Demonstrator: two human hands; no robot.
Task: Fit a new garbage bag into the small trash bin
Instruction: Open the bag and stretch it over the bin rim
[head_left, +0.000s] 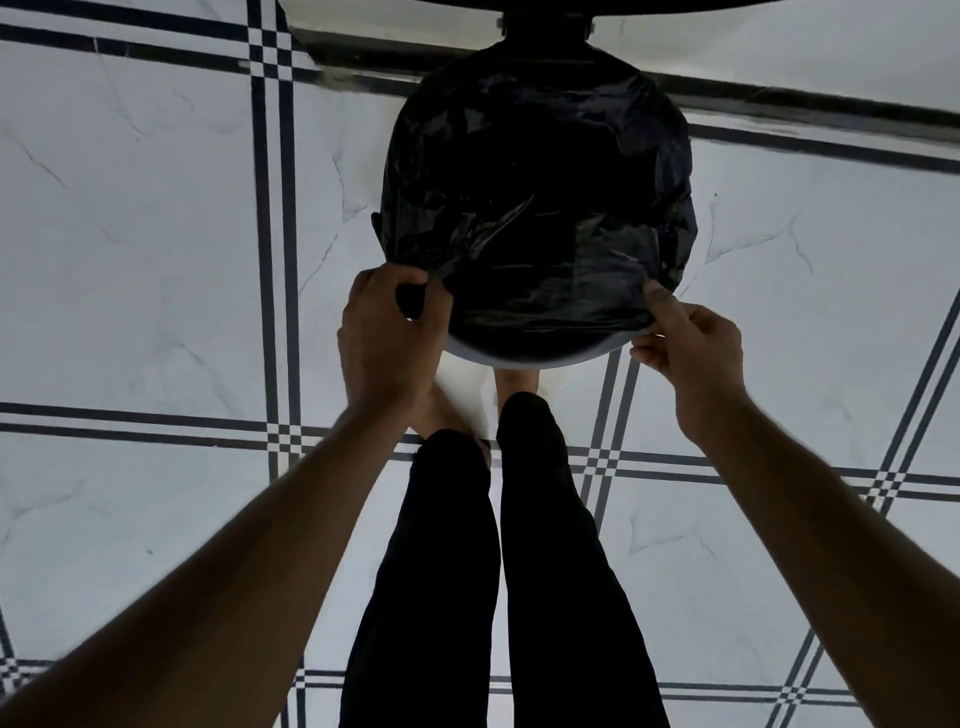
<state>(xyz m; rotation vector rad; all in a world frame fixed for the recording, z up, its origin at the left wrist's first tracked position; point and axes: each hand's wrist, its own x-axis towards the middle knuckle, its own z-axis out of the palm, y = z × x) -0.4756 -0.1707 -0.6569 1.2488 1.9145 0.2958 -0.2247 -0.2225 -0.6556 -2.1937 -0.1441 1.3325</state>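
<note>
At frame centre: crinkled black plastic garbage bag draped over small round grey-rimmed trash bin.
Left hand: grip pinching bag edge, lower-left rim.
Right hand: grip pinching bag edge, lower-right rim.
Relation: bare rim lies between both hands, equally near.

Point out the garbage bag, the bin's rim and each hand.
garbage bag (540, 208), head view, crinkled black plastic over the bin's mouth
trash bin (545, 361), head view, pale near rim
left hand (387, 338), head view, back of hand
right hand (691, 348), head view, knuckles

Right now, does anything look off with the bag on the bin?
Nothing spilled or torn. The bag is only partly fitted: a strip of the bin rim nearest the person shows bare, between the left hand and right hand pinching the bag's edge.
</note>
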